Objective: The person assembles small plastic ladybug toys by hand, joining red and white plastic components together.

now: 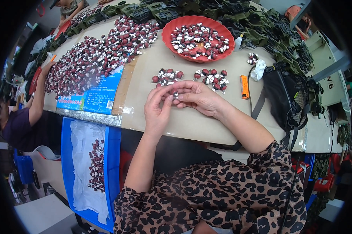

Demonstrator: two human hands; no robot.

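My left hand (157,107) and my right hand (201,97) meet over the near part of the table. Pinched between their fingertips is a small dark-red and white toy piece (175,94), partly hidden by the fingers. Just beyond my hands lie two small groups of similar pieces, a left group (167,76) and a right group (214,79). Farther back, a red scalloped bowl (169,47) holds many more of them.
A large heap of the pieces (94,58) covers the table's left side, partly on blue printed cardboard (105,99). Below stands a blue bin (112,167) with more pieces. At right are an orange flat tool (244,87), crumpled tissue (258,70), a white bottle (238,42), a black bag (287,97) and green toy vehicles (277,35). A person's arm (38,93) reaches the heap.
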